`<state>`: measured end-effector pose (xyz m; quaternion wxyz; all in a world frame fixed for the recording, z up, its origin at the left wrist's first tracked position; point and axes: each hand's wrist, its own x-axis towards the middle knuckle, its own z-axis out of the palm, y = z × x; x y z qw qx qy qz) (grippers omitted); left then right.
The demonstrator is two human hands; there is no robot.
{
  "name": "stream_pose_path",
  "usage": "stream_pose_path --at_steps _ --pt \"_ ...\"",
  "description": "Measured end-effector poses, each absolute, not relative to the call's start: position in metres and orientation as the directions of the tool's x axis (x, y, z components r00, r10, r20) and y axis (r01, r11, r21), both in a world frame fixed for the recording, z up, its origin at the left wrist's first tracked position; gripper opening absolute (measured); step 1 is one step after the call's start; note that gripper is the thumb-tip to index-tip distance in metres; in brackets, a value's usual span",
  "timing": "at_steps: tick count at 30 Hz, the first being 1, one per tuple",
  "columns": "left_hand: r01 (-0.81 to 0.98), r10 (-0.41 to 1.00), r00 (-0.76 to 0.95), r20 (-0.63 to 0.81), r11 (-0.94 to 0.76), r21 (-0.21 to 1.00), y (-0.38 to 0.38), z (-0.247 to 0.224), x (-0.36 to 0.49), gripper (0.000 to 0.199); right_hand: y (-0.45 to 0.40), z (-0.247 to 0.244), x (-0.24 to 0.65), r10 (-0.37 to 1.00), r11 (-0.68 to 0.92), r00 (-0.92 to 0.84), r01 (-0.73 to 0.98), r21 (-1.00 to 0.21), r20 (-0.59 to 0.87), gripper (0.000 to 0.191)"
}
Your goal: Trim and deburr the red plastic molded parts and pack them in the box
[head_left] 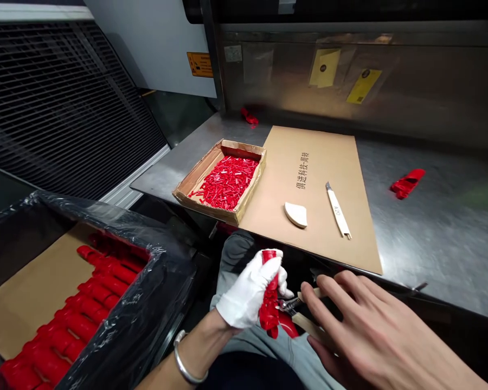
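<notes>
My left hand [250, 290], in a white glove, is closed around a red plastic part [269, 309] held above my lap. My bare right hand [350, 314] grips a pair of nippers [305, 319] with pale handles. The jaws of the nippers meet the side of the red part near its lower end; whether they are cutting into it I cannot tell. Another red piece [288, 325] shows just below the jaws, partly hidden behind the held part.
On the metal table [439, 233] lies a cardboard sheet [313, 151] with a knife [338, 211] and a pale wedge-shaped piece [296, 214]. A cardboard tray [250, 208] holds small red scraps. A loose red part [407, 183] lies right. A plastic-lined bin [166, 281] at left holds rows of red parts.
</notes>
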<state>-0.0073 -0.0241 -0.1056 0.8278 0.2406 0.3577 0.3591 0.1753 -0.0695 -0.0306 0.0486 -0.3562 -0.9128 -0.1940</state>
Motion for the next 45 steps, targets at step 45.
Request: stream_pose_path --at_steps 45 --pt "-0.346 0.721 0.397 -0.568 0.691 0.635 -0.021 -0.143 0.013 0.038 -0.076 -0.077 0.175 0.728 0.649 -0.683 0.717 0.255 0.067 0.011"
